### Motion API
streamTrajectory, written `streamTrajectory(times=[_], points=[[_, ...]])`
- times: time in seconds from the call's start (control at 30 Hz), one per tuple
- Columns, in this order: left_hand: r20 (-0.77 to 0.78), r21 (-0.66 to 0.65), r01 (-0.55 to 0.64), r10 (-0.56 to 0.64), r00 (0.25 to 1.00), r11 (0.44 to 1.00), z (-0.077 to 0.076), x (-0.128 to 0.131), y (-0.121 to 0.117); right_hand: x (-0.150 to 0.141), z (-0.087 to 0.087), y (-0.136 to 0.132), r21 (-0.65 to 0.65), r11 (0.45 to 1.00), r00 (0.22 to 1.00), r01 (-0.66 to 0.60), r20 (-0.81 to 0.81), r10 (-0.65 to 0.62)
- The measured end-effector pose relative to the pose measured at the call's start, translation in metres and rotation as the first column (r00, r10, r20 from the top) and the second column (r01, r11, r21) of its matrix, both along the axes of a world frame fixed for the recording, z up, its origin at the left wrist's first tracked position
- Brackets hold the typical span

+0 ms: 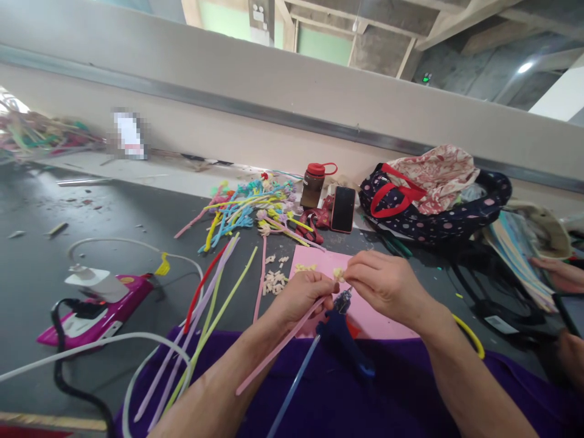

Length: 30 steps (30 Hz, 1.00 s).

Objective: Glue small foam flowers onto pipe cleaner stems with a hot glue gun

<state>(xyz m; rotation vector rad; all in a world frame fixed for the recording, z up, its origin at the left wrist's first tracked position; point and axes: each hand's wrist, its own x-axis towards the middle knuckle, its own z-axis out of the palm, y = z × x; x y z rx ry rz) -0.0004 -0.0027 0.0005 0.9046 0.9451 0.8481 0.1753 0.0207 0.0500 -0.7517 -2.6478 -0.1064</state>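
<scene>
My left hand [303,299] is closed around a pink pipe cleaner [274,356], whose long end trails down over my forearm. Thumb and fingers of my right hand [387,286] pinch a small pale yellow fuzzy piece [338,274] at the left hand's fingertips. Just below both hands is a blue glue gun [344,344] with its nozzle pointing up and a clear glue stick [296,386] sticking out of its back. Under them lies a pink sheet [378,316], with more yellow pieces [305,267] on it. Short cream-coloured bits [274,283] sit left of the sheet.
Loose pipe cleaners [219,286] lie left of my hands; a colourful twisted bundle [246,210] is behind. A magenta power strip [123,304] trails cables at left. A bottle [312,188], phone [343,210] and dotted bag [433,222] stand behind. Another person's hand [559,272] shows at right.
</scene>
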Motion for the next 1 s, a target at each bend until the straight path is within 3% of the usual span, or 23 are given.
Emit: streamTrajectory(times=[0.43,1.0], points=[[-0.046,0.016,-0.003,0.004,0.999,1.0,-0.0037,0.0005,0.001,-0.0042,-0.0037,-0.0027,0.122,0.993,1.0,0.005,0.015,-0.007],[-0.136,0.075,0.008,0.002,0.991,0.997,-0.0057,-0.0001,0.0025,-0.0087,-0.0061,-0.0077,0.117,0.992,0.985,0.054,0.16,-0.073]])
